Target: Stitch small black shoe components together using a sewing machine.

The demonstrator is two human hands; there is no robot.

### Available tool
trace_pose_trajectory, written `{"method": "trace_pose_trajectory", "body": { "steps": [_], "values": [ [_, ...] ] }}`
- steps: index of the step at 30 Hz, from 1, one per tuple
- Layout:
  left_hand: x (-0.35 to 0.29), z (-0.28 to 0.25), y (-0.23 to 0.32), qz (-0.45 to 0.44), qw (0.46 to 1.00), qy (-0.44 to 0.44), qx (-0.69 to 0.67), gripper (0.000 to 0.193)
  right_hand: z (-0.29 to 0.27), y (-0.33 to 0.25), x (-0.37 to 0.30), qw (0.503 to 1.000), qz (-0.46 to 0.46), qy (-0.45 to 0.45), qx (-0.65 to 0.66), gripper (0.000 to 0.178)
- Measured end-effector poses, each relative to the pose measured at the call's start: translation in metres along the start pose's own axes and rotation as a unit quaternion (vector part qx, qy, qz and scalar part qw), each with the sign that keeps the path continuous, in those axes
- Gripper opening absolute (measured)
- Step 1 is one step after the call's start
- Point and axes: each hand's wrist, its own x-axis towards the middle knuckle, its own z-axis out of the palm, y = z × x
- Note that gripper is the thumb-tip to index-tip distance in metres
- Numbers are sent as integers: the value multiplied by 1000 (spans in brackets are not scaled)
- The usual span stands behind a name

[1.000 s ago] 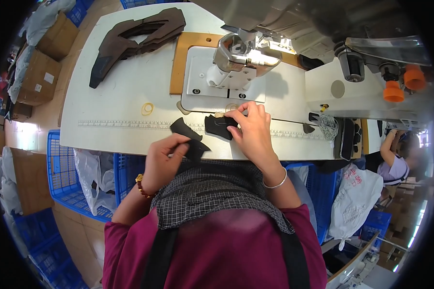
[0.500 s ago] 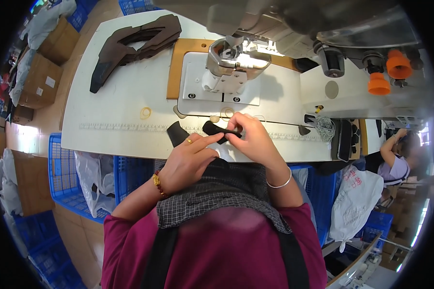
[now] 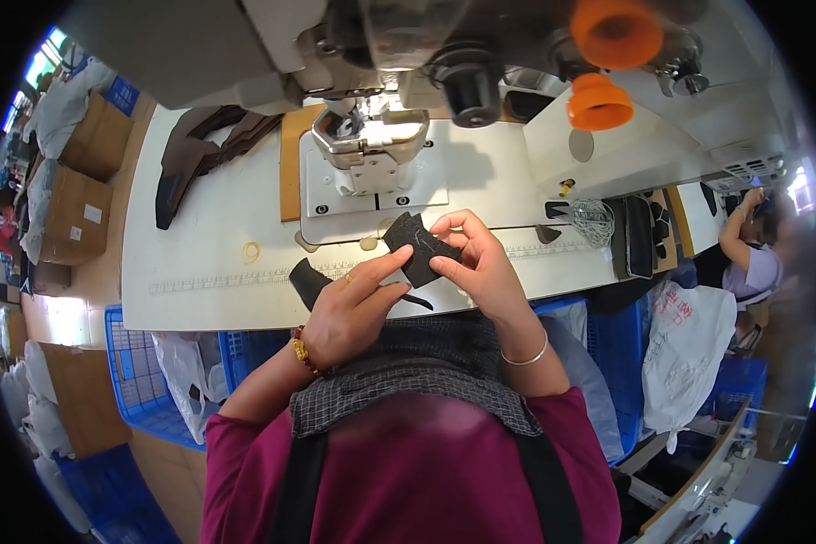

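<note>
A dark, curved-edged piece of shoe-like material (image 3: 417,264) is held flat above the table's front edge, its rough face with pale marks turned up. My right hand (image 3: 480,269) pinches its right side between thumb and fingers. From the left, my left hand (image 3: 357,304) grips its edge, index finger laid on its face; the fingers beneath are hidden. A second dark piece (image 3: 307,283) lies on the table, partly behind my left hand. The narrow dark tip (image 3: 417,301) of another part sticks out beside my left thumb.
The sewing machine head (image 3: 367,150) stands just beyond my hands. Stacked brown cut parts (image 3: 186,163) lie far left, with a yellow ring (image 3: 251,252) nearer. A ruler strip (image 3: 208,285) crosses the white table. At right are a wire bundle (image 3: 593,220) and a dark tray (image 3: 640,238).
The dark piece, seen edge-on and folded before, is now spread with its rough face up. My view has shifted, so the machine looks nearer and further left.
</note>
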Motion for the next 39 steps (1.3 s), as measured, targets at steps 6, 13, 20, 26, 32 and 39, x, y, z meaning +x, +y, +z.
{"method": "trace_pose_trajectory", "body": {
  "steps": [6,13,20,26,32,39],
  "values": [
    [0,4,2,-6,1000,4,2,22,-4,-4,-6,999,-33,-13,-14,44],
    [-6,5,0,-3,1000,9,12,21,2,-2,-11,981,-112,13,-160,47],
    [-6,4,1,8,1000,20,21,22,7,-7,-10,981,-111,48,-149,43],
    [2,0,3,18,998,45,28,23,14,-9,0,974,-170,86,-121,34],
    [7,-7,6,13,997,66,31,24,22,-9,9,955,-230,121,-145,31],
    [10,-13,3,24,994,87,56,23,32,-20,16,935,-243,151,-211,29]
  ]
}}
